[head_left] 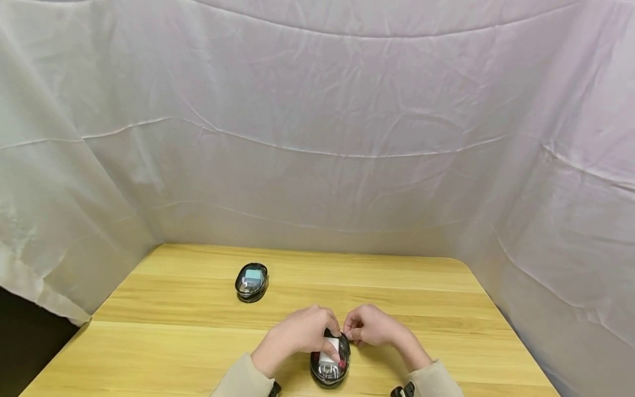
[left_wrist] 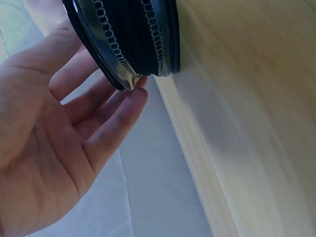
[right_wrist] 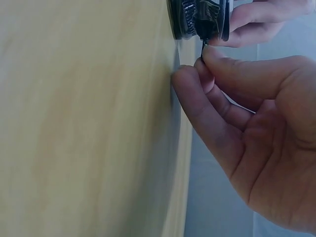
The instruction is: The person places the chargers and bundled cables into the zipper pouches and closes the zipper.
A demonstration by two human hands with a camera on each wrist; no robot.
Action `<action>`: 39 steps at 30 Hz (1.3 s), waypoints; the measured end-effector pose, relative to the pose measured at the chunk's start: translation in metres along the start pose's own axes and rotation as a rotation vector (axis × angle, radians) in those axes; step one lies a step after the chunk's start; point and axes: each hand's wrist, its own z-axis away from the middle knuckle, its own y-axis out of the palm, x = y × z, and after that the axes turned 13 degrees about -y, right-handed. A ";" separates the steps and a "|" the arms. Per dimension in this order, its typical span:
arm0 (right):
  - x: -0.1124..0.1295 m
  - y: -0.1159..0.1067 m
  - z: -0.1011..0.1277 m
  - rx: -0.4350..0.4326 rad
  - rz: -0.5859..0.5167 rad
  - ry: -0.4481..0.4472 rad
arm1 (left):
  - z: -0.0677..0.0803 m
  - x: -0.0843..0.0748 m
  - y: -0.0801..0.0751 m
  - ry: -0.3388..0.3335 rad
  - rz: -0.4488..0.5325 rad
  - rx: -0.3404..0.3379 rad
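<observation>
A black oval zip case (head_left: 329,363) with a clear lid lies on the wooden table (head_left: 173,342) near the front edge. Something white shows through the lid. My left hand (head_left: 322,329) is curled over its far end and holds its rim; in the left wrist view the fingertips (left_wrist: 136,98) touch the zipper edge of the case (left_wrist: 133,39). My right hand (head_left: 354,330) is at the case's far right corner. In the right wrist view its thumb and forefinger (right_wrist: 217,57) pinch the small dark zipper pull (right_wrist: 204,43) at the case's edge (right_wrist: 197,17).
A second black oval case (head_left: 252,282) with a clear lid and something pale blue inside sits further back on the left. White cloth (head_left: 317,138) hangs behind and along both sides of the table. A dark gap shows at the lower left.
</observation>
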 end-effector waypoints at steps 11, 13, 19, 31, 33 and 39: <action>0.002 -0.003 0.002 0.042 -0.015 0.008 | 0.001 -0.002 0.000 -0.017 0.006 -0.002; 0.002 -0.003 0.002 0.050 -0.015 0.004 | 0.001 -0.002 0.001 -0.018 0.006 -0.003; 0.003 -0.006 0.004 0.085 -0.026 -0.012 | 0.002 -0.002 0.000 -0.030 0.006 -0.010; 0.001 -0.009 0.006 0.121 -0.054 -0.017 | 0.001 -0.004 0.001 -0.046 0.005 -0.011; 0.001 -0.009 0.006 0.124 -0.064 -0.016 | 0.001 -0.004 0.001 -0.049 0.009 -0.012; 0.000 -0.008 0.005 0.127 -0.081 -0.008 | 0.000 -0.003 0.000 -0.062 0.015 -0.005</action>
